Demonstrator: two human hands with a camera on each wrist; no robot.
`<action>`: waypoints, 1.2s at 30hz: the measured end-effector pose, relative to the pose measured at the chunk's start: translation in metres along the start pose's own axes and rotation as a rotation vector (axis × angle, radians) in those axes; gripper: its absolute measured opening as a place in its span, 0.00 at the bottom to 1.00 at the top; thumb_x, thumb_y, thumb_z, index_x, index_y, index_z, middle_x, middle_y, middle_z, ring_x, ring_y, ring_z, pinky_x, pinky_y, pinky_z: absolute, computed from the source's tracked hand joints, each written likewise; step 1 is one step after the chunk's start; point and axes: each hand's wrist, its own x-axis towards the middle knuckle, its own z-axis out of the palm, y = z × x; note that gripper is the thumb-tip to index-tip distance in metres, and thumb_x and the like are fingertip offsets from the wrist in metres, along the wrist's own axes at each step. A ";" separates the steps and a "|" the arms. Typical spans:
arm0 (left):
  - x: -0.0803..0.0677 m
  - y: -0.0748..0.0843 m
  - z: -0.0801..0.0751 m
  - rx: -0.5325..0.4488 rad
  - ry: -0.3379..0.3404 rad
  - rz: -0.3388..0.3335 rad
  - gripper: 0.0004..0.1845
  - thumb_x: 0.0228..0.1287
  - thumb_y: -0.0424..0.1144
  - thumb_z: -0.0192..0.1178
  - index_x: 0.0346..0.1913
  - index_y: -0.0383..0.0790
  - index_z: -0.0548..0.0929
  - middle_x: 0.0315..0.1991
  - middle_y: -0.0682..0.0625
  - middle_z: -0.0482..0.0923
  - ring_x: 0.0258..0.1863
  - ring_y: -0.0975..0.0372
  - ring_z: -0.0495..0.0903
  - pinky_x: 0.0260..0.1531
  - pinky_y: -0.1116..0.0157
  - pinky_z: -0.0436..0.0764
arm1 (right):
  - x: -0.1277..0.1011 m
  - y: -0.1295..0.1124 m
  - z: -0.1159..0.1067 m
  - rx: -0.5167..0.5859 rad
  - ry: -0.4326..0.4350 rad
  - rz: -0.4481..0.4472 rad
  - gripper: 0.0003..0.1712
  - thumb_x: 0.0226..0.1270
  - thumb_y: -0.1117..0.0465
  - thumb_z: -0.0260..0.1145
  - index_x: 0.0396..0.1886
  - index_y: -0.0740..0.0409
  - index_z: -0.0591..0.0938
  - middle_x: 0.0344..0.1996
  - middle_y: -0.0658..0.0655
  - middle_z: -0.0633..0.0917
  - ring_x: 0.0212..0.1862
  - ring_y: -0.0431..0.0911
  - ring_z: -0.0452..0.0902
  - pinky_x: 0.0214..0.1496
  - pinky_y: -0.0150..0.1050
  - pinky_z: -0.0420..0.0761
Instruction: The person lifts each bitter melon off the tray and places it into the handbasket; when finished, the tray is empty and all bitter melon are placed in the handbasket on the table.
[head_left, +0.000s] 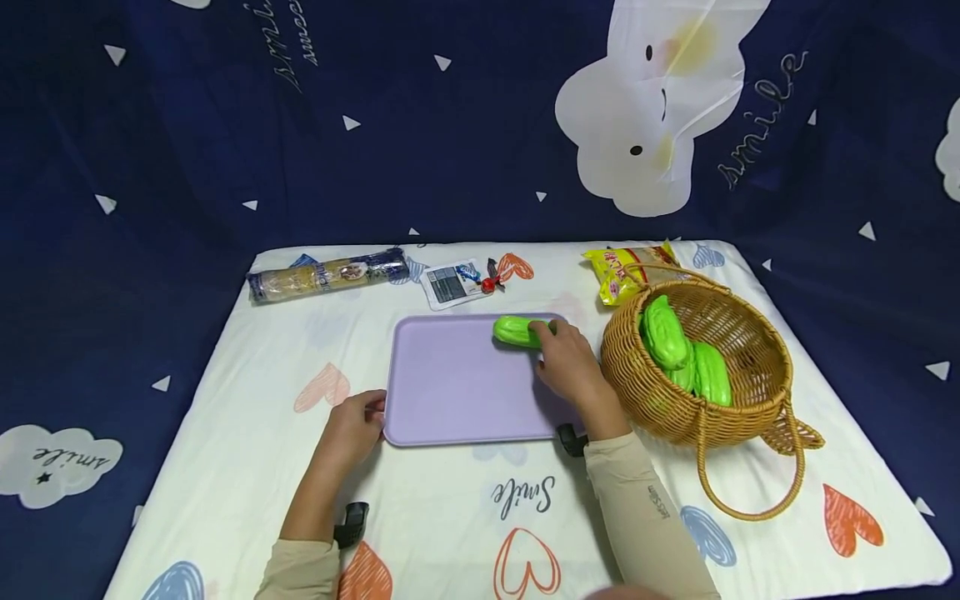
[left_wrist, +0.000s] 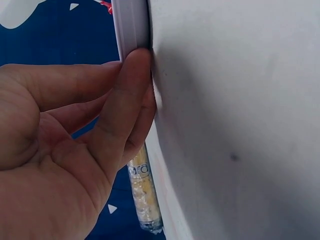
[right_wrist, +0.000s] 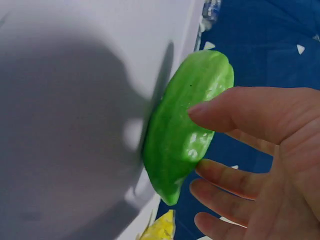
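A lilac tray point(head_left: 465, 392) lies on the table. At its left side, my left hand point(head_left: 352, 429) pinches the rim point(left_wrist: 132, 25) between thumb and fingers. Near the tray's far right corner lies a green ridged gourd point(head_left: 515, 331), glossy and tapered at one end in the right wrist view. My right hand point(head_left: 573, 367) holds this gourd point(right_wrist: 182, 120) from above, its thumb point(right_wrist: 215, 112) on one side and the index finger partly hidden behind. A wicker basket point(head_left: 637, 392) to the right contains several similar green vegetables point(head_left: 665, 333).
Behind the tray lie a long clear-wrapped pack point(head_left: 330, 277), a white packet point(head_left: 450, 285) and a small red item point(head_left: 488, 285). A yellow snack bag point(head_left: 617, 275) rests behind the basket. The basket's handle point(head_left: 750, 515) hangs toward the front.
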 end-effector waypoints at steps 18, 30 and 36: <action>-0.003 0.002 0.006 -0.028 -0.025 -0.018 0.20 0.62 0.23 0.51 0.57 0.28 0.78 0.42 0.42 0.82 0.33 0.60 0.80 0.31 0.66 0.79 | 0.006 0.001 0.003 -0.040 0.025 -0.018 0.15 0.58 0.75 0.63 0.44 0.60 0.77 0.45 0.65 0.77 0.47 0.60 0.76 0.51 0.54 0.75; -0.001 0.003 0.004 -0.014 -0.016 -0.035 0.20 0.62 0.23 0.52 0.58 0.28 0.78 0.43 0.42 0.82 0.37 0.58 0.80 0.34 0.65 0.80 | 0.009 0.003 0.009 -0.038 0.093 0.002 0.13 0.60 0.77 0.61 0.41 0.60 0.75 0.44 0.66 0.79 0.43 0.62 0.77 0.44 0.55 0.77; -0.002 0.001 0.000 -0.021 -0.014 -0.050 0.20 0.62 0.23 0.52 0.58 0.27 0.77 0.44 0.41 0.82 0.37 0.58 0.80 0.33 0.65 0.80 | 0.007 -0.001 0.008 -0.080 0.168 -0.030 0.09 0.62 0.75 0.61 0.38 0.59 0.75 0.39 0.63 0.82 0.37 0.61 0.78 0.39 0.55 0.77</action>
